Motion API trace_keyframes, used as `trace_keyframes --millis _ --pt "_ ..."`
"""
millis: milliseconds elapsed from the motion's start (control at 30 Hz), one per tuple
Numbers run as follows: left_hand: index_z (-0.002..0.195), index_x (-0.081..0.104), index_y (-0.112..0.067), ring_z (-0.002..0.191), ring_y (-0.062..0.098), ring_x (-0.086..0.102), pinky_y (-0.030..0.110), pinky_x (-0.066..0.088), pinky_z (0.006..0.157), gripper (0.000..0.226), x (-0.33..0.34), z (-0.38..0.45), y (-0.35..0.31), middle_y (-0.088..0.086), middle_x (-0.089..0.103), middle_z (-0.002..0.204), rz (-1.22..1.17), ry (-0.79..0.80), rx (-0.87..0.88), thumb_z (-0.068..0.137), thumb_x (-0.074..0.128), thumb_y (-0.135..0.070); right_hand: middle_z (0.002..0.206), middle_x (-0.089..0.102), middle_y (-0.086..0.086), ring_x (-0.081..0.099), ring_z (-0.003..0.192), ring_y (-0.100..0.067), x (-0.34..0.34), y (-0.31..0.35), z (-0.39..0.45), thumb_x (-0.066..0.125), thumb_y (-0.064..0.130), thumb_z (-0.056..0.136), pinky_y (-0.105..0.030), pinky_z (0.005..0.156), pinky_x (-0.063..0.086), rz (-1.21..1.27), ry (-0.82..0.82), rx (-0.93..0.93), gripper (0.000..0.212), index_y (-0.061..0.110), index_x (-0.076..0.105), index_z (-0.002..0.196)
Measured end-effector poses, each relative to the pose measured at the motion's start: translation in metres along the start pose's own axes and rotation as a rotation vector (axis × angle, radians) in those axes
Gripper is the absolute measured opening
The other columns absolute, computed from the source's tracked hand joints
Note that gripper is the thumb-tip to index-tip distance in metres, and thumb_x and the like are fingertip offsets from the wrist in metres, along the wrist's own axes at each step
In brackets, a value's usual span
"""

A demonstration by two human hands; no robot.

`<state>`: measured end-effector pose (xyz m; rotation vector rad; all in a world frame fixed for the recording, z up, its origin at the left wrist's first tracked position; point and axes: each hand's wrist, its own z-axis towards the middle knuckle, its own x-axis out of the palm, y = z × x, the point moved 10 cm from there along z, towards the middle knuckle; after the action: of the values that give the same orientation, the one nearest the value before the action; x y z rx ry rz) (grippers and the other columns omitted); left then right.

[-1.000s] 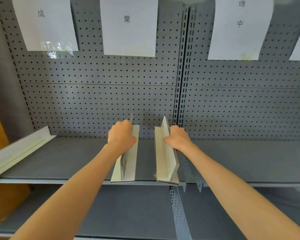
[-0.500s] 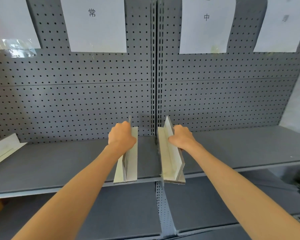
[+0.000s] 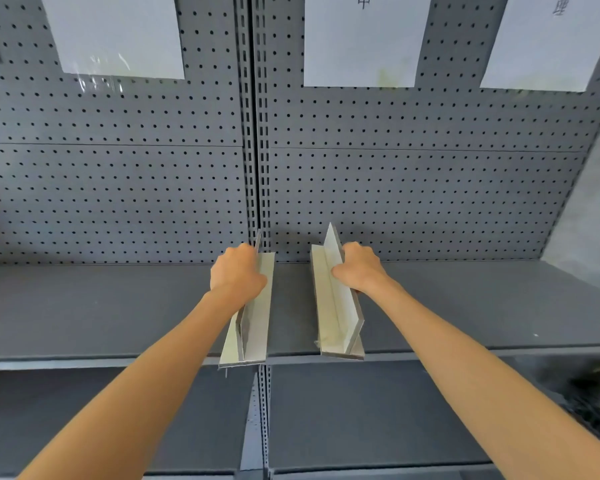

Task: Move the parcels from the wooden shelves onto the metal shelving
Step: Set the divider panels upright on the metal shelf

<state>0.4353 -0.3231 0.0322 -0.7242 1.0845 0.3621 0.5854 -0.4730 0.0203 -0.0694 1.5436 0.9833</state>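
2 pale l-shaped dividers [image 3: 253,306] [image 3: 336,306] upright on grey metal shelf [image 3: 118,306]

Single head-worn view, close, facing forward and slightly down onto the grey metal shelving [image 3: 118,306].

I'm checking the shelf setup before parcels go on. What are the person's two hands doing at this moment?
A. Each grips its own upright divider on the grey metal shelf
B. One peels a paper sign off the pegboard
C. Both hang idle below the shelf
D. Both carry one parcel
A: the left hand grips the left divider and the right hand grips the right divider, both standing on the metal shelf.
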Motion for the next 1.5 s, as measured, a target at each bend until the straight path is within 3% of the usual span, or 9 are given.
trace_keyframes --millis 267,533,767,933,1100,1167,1267,1400,1500 --pt "0.090 0.041 -0.017 0.064 0.026 0.051 0.026 0.039 0.049 0.027 0.030 -0.007 -0.006 0.009 0.056 0.080 0.082 -0.002 -0.091 0.076 0.057 0.000 0.067 0.033 -0.001 0.032 0.055 -0.015 -0.001 -0.030 0.015 0.048 -0.004 0.081 -0.026 0.048 0.024 0.009 0.062 -0.085 0.030 0.014 0.028 0.067" --pt "0.090 0.040 -0.016 0.065 0.026 0.050 0.026 0.040 0.051 0.028 0.034 0.000 -0.002 0.009 0.055 0.080 0.097 0.010 -0.119 0.075 0.057 0.000 0.066 0.033 -0.001 0.032 0.058 -0.017 0.004 -0.038 0.024 0.049 -0.003 0.080 -0.027 0.049 0.026 0.062 0.081 -0.103 0.027 0.014 0.031 0.070" --pt "0.094 0.039 -0.018 0.068 0.027 0.050 0.027 0.038 0.053 0.029 0.034 0.007 0.002 0.009 0.054 0.081 0.103 0.020 -0.108 0.078 0.057 -0.001 0.062 0.027 0.000 0.025 0.053 -0.015 -0.001 -0.040 0.023 0.050 -0.002 0.080 -0.026 0.048 0.021 0.047 0.077 -0.095 0.037 0.016 0.023 0.064" --pt "0.111 0.057 -0.009 0.068 0.027 0.051 0.031 0.041 0.057 0.034 0.033 0.013 0.005 0.011 0.056 0.080 0.107 0.019 -0.090 0.079 0.055 0.000 0.062 0.029 0.000 0.025 0.053 -0.016 -0.004 -0.041 0.022 0.049 -0.003 0.080 -0.026 0.047 0.021 0.036 0.047 -0.069 0.035 0.016 0.024 0.064" --pt "0.122 0.054 -0.002 0.072 0.029 0.053 0.031 0.042 0.060 0.041 0.037 0.016 0.004 0.011 0.054 0.084 0.150 0.033 -0.089 0.081 0.055 -0.002 0.071 0.043 -0.003 0.041 0.062 -0.019 -0.001 -0.048 0.017 0.052 0.002 0.084 -0.026 0.049 0.031 0.024 0.037 -0.025 0.020 0.011 0.038 0.074" --pt "0.122 0.053 -0.003 0.072 0.029 0.053 0.030 0.042 0.060 0.040 0.039 0.016 0.005 0.010 0.054 0.084 0.186 0.045 -0.087 0.082 0.056 -0.005 0.073 0.044 -0.003 0.044 0.066 -0.021 -0.003 -0.053 0.013 0.051 0.002 0.084 -0.026 0.048 0.031 0.006 0.034 -0.009 0.015 0.010 0.040 0.080" --pt "0.119 0.053 -0.008 0.070 0.026 0.050 0.028 0.038 0.060 0.034 0.037 0.016 0.003 0.006 0.053 0.080 0.280 0.045 -0.070 0.085 0.054 -0.009 0.070 0.037 0.000 0.038 0.058 -0.017 -0.011 -0.062 0.006 0.049 0.000 0.085 -0.025 0.046 0.027 -0.037 0.025 0.016 0.025 0.014 0.033 0.073" --pt "0.099 0.050 -0.011 0.055 0.015 0.041 0.024 0.025 0.048 0.011 0.023 0.013 -0.012 0.000 0.043 0.067 0.430 -0.020 -0.039 0.090 0.051 -0.018 0.072 0.037 0.000 0.038 0.060 -0.017 -0.028 -0.078 0.000 0.050 0.001 0.086 -0.026 0.046 0.026 -0.078 -0.005 0.046 0.026 0.015 0.031 0.072" --pt "0.108 0.050 -0.008 0.085 0.026 0.055 0.029 0.036 0.061 0.021 0.019 0.015 -0.035 0.008 0.055 0.094 0.427 -0.046 0.031 0.091 0.051 -0.020 0.071 0.037 0.000 0.037 0.060 -0.016 -0.044 -0.094 -0.004 0.050 0.003 0.087 -0.026 0.046 0.026 -0.093 -0.026 0.070 0.025 0.014 0.032 0.074"
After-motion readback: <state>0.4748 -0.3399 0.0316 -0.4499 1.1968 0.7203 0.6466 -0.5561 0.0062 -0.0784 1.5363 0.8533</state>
